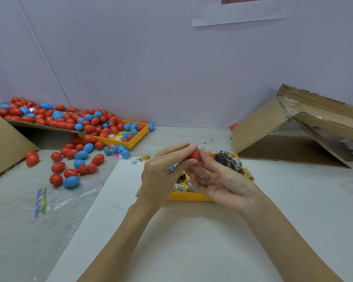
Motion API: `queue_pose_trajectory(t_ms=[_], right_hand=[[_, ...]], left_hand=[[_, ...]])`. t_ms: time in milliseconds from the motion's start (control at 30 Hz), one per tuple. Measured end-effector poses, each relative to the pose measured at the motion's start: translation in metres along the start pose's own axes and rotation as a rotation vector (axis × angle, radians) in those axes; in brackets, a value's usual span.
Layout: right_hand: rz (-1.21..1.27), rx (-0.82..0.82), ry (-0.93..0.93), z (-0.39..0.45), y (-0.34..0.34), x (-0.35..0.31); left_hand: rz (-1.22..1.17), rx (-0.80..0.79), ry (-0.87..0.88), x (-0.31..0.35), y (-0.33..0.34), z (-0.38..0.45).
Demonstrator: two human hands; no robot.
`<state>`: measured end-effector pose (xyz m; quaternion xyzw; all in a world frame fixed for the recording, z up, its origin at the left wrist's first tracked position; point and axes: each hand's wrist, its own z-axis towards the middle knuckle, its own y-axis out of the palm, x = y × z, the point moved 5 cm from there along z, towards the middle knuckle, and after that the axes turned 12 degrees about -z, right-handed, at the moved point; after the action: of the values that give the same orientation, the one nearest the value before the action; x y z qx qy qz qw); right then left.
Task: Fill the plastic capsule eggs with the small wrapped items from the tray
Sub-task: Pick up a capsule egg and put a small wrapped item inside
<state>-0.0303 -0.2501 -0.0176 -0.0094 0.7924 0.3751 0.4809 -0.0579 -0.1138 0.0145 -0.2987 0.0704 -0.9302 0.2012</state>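
Note:
My left hand (163,171) and my right hand (218,180) meet above the near yellow tray (189,197). Between their fingertips sits a red capsule egg (194,154), with a pink wrapped item (200,161) right under it. The left hand's fingers pinch the egg. With its thumb and forefinger the right hand pinches the pink wrapped item at the egg. The tray holds several small wrapped items (181,186), partly hidden by my hands. A blue-and-white wrapped item (172,167) shows by the left palm.
Many red and blue eggs (69,157) lie loose at the left, on a cardboard flap (39,125) and in a second yellow tray (137,139). A clear bag (69,192) lies front left. An open cardboard box (293,131) stands at the right.

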Motion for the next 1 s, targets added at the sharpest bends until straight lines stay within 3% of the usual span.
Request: queue_pose_trajectory(t_ms=[200, 367, 567, 700, 900, 1000], right_hand=[[0.005, -0.007, -0.023, 0.001, -0.001, -0.001], [-0.225, 0.089, -0.12, 0.001, -0.005, -0.005], [0.068, -0.095, 0.03, -0.002, 0.0, -0.002], [0.152, -0.148, 0.103, -0.004, 0.004, 0.004], [0.151, -0.207, 0.121, -0.001, 0.008, 0.009], [0.142, -0.195, 0.096, 0.001, 0.007, 0.009]], left_hand=[[-0.004, -0.005, 0.019, 0.001, 0.003, 0.0], [-0.234, -0.126, -0.236, -0.007, 0.007, 0.0], [-0.388, -0.04, -0.353, -0.015, 0.003, 0.0], [-0.396, -0.082, -0.32, -0.014, 0.002, 0.001], [-0.109, -0.064, -0.065, -0.004, -0.001, 0.003], [-0.072, -0.041, -0.036, -0.002, -0.002, 0.003]])
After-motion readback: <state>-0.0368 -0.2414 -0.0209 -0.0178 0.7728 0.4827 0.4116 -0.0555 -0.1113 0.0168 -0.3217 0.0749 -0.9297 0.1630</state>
